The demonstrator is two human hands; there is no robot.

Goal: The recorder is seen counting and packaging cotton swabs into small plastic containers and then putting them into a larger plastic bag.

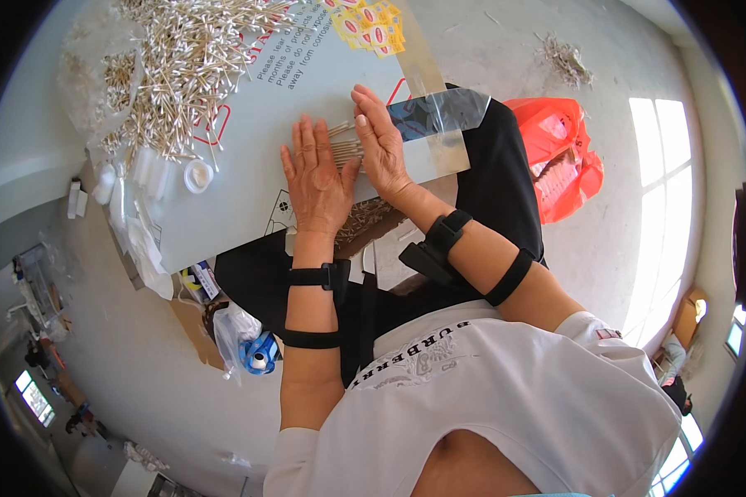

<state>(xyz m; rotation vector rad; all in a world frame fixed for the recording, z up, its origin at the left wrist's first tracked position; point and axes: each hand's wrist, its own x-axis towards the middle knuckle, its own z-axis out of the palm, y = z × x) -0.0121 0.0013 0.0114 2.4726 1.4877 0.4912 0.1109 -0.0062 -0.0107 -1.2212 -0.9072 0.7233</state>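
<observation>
Both hands, left hand (pixel 317 184) and right hand (pixel 381 142), press a cotton swab bundle (pixel 346 147) together.

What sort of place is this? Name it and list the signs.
Probably a home or small workshop set up for hand packing: a heap of cotton swabs on a cardboard work board, both hands squaring a small bundle, bags on a bare concrete floor.

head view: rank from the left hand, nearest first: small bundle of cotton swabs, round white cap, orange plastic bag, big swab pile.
From the left hand:
1. Small bundle of cotton swabs, pressed between both hands, touching it.
2. Round white cap, on the board to its left.
3. Big swab pile, up-left on the board.
4. Orange plastic bag, on the floor, far right.
</observation>
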